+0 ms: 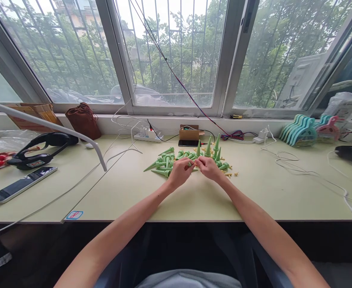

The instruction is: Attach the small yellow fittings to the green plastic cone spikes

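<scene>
My left hand (180,172) and my right hand (208,168) meet over the middle of the pale green table (128,192). Both are closed in a pinch around one small green plastic piece (193,163) held between them. Just behind the hands lies a pile of green cone-shaped spikes (164,162), some flat on the table. Several other cones (208,149) stand upright to the right of the pile. Small tan bits (232,174) lie scattered beside my right hand.
A phone (18,186) and a black headset (40,150) lie at left, with a white lamp arm (58,128) crossing above. A power strip (147,136), a cardboard box (189,134) and cables (292,166) sit near the window sill. Teal hangers (298,130) stand at right.
</scene>
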`<state>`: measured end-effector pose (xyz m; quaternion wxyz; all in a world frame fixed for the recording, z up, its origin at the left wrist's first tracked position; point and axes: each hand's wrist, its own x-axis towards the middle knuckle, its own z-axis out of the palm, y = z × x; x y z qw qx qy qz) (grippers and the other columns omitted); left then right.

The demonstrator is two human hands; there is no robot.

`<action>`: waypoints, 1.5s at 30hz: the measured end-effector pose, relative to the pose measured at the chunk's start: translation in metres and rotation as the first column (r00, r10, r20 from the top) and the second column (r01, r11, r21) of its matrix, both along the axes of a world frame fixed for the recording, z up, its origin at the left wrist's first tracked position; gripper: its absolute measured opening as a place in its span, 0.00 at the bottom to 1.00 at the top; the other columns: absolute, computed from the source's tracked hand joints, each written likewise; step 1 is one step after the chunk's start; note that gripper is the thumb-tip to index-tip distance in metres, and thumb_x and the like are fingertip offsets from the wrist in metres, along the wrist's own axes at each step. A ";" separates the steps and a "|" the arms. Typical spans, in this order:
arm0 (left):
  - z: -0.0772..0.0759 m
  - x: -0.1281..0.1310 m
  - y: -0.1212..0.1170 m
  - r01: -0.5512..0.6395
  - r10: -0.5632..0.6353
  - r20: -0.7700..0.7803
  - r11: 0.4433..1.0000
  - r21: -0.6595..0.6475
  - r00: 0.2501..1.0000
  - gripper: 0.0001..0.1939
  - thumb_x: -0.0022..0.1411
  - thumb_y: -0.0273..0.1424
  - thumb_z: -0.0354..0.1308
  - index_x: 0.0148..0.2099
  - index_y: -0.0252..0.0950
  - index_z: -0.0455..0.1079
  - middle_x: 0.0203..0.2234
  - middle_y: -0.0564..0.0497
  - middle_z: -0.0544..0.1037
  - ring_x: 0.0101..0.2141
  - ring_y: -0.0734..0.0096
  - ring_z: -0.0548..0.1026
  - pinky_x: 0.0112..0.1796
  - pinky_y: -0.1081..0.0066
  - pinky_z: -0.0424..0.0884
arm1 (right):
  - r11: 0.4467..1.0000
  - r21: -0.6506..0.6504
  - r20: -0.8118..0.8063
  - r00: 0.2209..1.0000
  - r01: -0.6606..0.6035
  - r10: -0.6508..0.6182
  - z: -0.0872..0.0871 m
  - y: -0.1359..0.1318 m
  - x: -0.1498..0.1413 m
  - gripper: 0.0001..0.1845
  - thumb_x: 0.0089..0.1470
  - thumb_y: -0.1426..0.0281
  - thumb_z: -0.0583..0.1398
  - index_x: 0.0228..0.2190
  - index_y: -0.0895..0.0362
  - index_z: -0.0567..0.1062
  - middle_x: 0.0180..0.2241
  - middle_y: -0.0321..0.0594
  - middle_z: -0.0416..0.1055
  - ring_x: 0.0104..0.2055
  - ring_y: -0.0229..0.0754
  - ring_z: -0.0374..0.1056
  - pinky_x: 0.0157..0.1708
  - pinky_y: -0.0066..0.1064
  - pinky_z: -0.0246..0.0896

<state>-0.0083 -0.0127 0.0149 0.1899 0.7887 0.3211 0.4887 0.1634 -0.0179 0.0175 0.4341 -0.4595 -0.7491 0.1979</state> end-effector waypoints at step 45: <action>-0.001 -0.001 -0.002 0.066 -0.065 -0.034 0.997 0.035 0.997 0.13 0.65 0.36 0.56 0.30 0.36 0.73 0.27 0.51 0.72 0.20 0.79 0.66 0.23 0.74 0.65 | 1.000 0.020 0.053 0.998 0.015 -0.016 0.003 -0.003 -0.002 0.25 0.60 0.55 0.49 0.17 0.56 0.60 0.16 0.34 0.57 0.21 0.36 0.52 0.24 0.30 0.45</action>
